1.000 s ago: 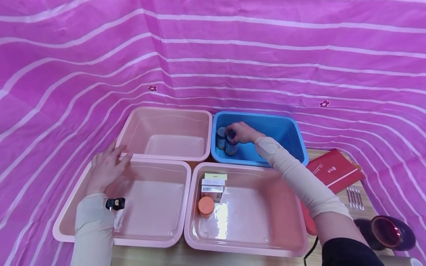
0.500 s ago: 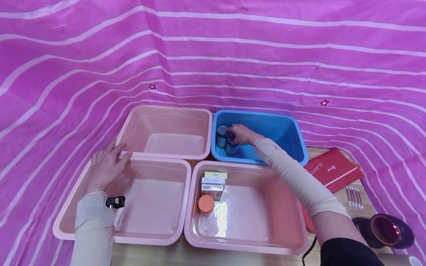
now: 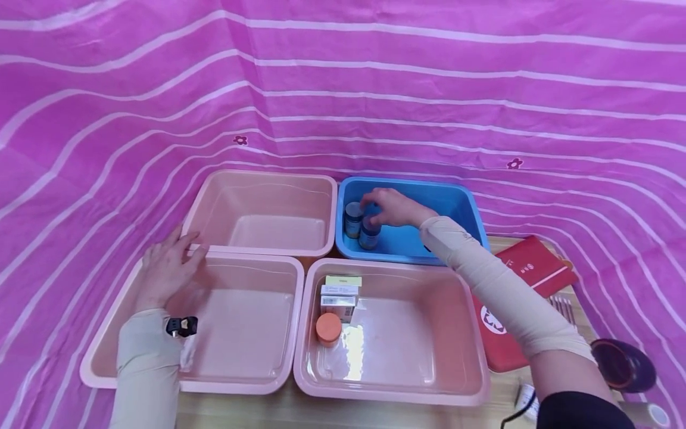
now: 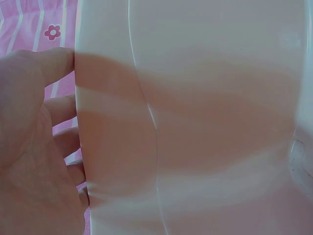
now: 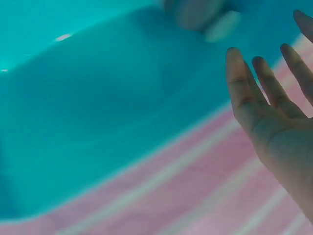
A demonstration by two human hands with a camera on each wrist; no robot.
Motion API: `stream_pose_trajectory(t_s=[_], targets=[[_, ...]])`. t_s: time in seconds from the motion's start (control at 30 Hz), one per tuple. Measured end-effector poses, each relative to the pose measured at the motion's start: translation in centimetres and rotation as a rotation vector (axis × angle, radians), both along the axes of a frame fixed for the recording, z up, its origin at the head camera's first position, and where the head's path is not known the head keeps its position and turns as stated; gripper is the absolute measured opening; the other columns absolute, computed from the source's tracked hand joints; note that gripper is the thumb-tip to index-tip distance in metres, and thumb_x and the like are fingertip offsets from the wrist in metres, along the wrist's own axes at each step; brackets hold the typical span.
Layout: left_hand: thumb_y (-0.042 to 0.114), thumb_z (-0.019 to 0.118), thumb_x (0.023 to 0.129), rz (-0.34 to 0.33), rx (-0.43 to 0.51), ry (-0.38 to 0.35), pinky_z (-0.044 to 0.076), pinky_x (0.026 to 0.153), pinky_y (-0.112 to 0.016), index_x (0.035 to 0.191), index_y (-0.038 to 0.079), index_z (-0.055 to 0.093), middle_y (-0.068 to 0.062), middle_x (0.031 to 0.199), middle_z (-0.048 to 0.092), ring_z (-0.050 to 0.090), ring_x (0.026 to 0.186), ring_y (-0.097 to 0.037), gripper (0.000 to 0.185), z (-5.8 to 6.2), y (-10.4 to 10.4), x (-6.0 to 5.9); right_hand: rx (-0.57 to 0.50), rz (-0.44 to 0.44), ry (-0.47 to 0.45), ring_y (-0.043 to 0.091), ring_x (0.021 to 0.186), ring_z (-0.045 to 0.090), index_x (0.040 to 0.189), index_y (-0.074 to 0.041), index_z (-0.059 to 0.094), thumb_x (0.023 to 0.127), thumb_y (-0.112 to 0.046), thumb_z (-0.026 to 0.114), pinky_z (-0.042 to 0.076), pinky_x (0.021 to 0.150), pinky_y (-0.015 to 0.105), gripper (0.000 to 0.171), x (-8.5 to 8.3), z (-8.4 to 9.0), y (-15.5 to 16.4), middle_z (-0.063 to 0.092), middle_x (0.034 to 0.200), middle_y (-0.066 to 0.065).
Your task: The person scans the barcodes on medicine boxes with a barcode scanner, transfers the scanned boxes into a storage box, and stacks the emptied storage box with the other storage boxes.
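Two small dark bottles with grey caps [image 3: 354,219] [image 3: 368,235] stand side by side at the left end of the blue bin [image 3: 477,208]. My right hand [image 3: 388,205] hovers just above them with straight, spread fingers and holds nothing. The right wrist view shows the same open right hand [image 5: 274,112] over the blue bin [image 5: 98,98], with the bottles [image 5: 200,12] blurred at the top. My left hand [image 3: 163,274] rests flat on the far left corner of the near-left pink bin [image 3: 241,387]. In the left wrist view the left hand [image 4: 29,147] lies against that bin's rim [image 4: 107,147].
A second pink bin [image 3: 211,202] sits at the far left. The near-right pink bin [image 3: 396,396] holds stacked small boxes [image 3: 339,295] and an orange-lidded jar [image 3: 329,329]. A red booklet [image 3: 530,265], cotton swabs [image 3: 560,304] and a dark round object [image 3: 624,363] lie at the right.
My right hand has let go of the nearer bottle and lifted slightly, fingers now spread. The left hand has stayed on the bin's corner.
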State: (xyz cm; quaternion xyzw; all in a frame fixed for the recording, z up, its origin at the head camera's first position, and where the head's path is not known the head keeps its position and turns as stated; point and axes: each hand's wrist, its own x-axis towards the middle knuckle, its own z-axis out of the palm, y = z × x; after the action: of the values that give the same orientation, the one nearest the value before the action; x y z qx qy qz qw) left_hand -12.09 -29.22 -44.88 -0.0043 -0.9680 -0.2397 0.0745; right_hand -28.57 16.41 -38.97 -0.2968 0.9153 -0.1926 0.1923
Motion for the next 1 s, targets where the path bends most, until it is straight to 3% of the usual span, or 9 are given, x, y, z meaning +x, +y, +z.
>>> stream_pose_trajectory(t_s=[0.2, 0.37, 0.63, 0.77, 1.0], targets=[[0.039, 0.047, 0.107, 0.002, 0.01, -0.002, 0.022, 0.104, -0.068, 0.141, -0.002, 0.053, -0.035, 0.16, 0.031, 0.037, 0.126, -0.063, 0.054, -0.1, -0.3, -0.1, -0.114, 0.1, 0.081, 0.029, 0.124, 0.061, 0.134, -0.009, 0.066, 0.092, -0.017, 0.078, 0.058, 0.096, 0.044, 0.044, 4.1, 3.2, -0.5, 0.065, 0.133, 0.012], [0.04, 0.045, 0.107, -0.004, -0.002, -0.009, 0.022, 0.104, -0.069, 0.141, -0.003, 0.052, -0.035, 0.16, 0.03, 0.036, 0.127, -0.063, 0.055, -0.3, -0.6, -0.1, -0.191, 0.252, 0.152, 0.023, 0.116, 0.064, 0.128, -0.009, 0.07, 0.089, -0.017, 0.081, 0.06, 0.09, 0.039, 0.04, 8.7, 3.3, -0.9, 0.068, 0.124, 0.008], [0.041, 0.044, 0.107, 0.011, -0.008, -0.019, 0.024, 0.101, -0.068, 0.142, -0.001, 0.053, -0.034, 0.16, 0.031, 0.038, 0.124, -0.065, 0.055, -0.2, -0.7, -0.1, -0.181, 0.378, 0.018, 0.017, 0.113, 0.064, 0.129, -0.016, 0.069, 0.091, -0.019, 0.079, 0.057, 0.091, 0.026, 0.04, 14.6, 0.6, -2.1, 0.069, 0.125, -0.002], [0.04, 0.044, 0.107, 0.011, -0.009, -0.022, 0.023, 0.101, -0.069, 0.142, -0.001, 0.053, -0.034, 0.16, 0.031, 0.037, 0.124, -0.065, 0.055, -0.3, -0.7, -0.1, -0.152, 0.452, -0.018, 0.013, 0.117, 0.063, 0.131, -0.017, 0.068, 0.093, -0.019, 0.077, 0.052, 0.1, 0.023, 0.039, 16.2, -1.3, -2.9, 0.071, 0.124, -0.003], [0.04, 0.045, 0.107, 0.018, 0.006, -0.026, 0.021, 0.103, -0.069, 0.141, -0.001, 0.054, -0.034, 0.16, 0.03, 0.036, 0.126, -0.064, 0.054, -0.3, -0.5, -0.1, -0.059, 0.516, -0.017, 0.009, 0.118, 0.058, 0.133, -0.017, 0.066, 0.09, -0.02, 0.08, 0.049, 0.103, 0.019, 0.045, 18.0, -3.6, -4.5, 0.064, 0.131, -0.002]])
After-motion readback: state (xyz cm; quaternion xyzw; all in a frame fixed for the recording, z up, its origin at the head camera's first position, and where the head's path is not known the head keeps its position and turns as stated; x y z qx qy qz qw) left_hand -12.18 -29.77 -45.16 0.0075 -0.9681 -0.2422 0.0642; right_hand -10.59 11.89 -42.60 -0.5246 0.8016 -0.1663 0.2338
